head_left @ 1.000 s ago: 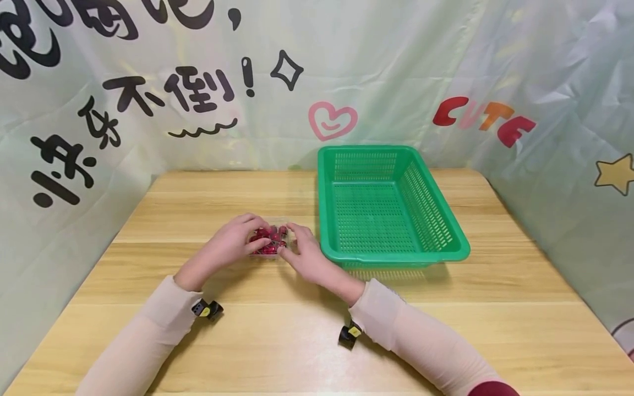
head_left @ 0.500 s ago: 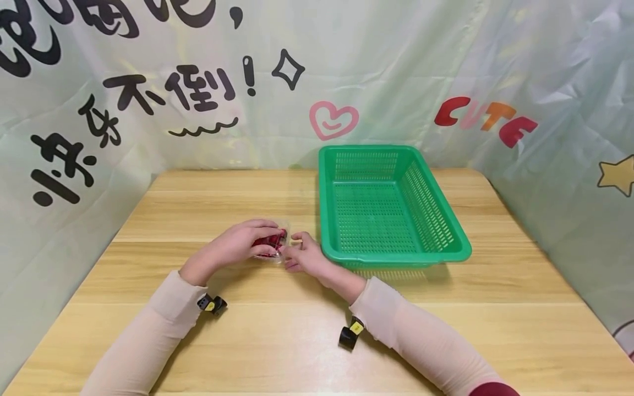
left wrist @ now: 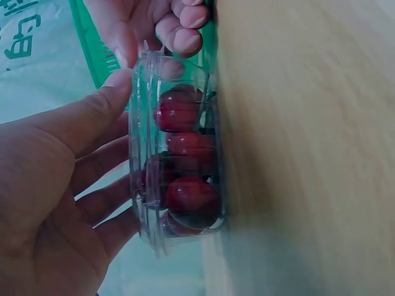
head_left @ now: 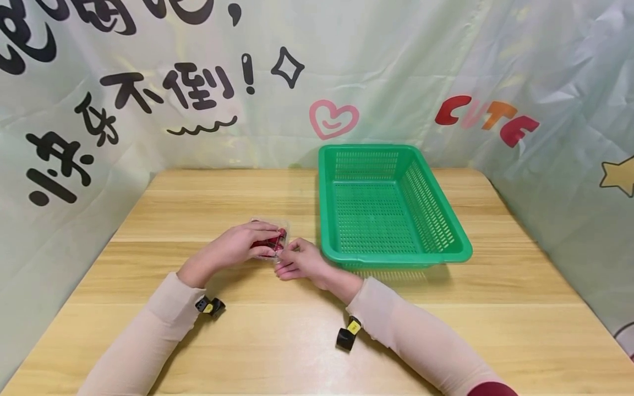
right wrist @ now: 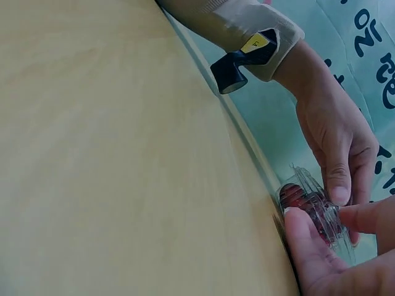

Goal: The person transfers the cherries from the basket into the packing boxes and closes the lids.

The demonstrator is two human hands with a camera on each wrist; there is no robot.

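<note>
A small clear plastic box (left wrist: 213,179) holding dark red cherries (left wrist: 192,197) sits on the wooden table, its hinged-looking lid down over the fruit. My left hand (head_left: 238,242) rests across the lid, fingers spread along its top and the thumb (left wrist: 92,117) laid near the lid's edge. At the near right corner of the box, my right hand (head_left: 303,261) has its thumb and a finger (right wrist: 305,240) on either side of the rim, pinching it. In the left wrist view, the other fingers of that hand bend beside the box end. Part of the lid is hidden under my left fingers.
A large green plastic basket (head_left: 396,257) stands just right of my right hand, toward the back of the wooden table (head_left: 238,341). Behind and beside the table hangs a pale printed cloth (head_left: 277,121).
The left hand has flattened over the box, covering more of the cherries. The right hand has slid from the right side to the near right corner, its fingers drawing together there.
</note>
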